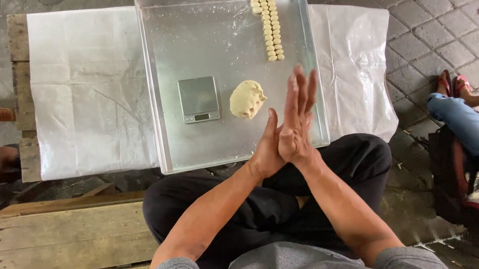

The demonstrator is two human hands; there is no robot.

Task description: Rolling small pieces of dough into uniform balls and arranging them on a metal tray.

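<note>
**Palms pressed together over the baking tray**

The person sat cross-legged, and the left hand [267, 149] and right hand [297, 116] met palm to palm above the near right corner of a shallow metal tray [161, 100]. Both hands were flat, fingers stretched out and pointing toward twelve o'clock, the right one lying over the left. Whether anything sat pinched between the palms could not be told; nothing showed at their edges.

A lump of pale dough [247, 99] lay on the tray floor at about ten o'clock from the hands, near them but not touched. Just beside the lump, at its nine o'clock, stood a small digital scale [199, 99] with a bare steel platform. At twelve o'clock from the hands, against the tray's far edge, small dough balls [269, 25] sat in two close rows.

The tray rested on a white woven sheet [90, 89] spread over wooden planks [23, 99]. At three o'clock, another person's leg in blue jeans [469, 127] lay on the paving.
</note>
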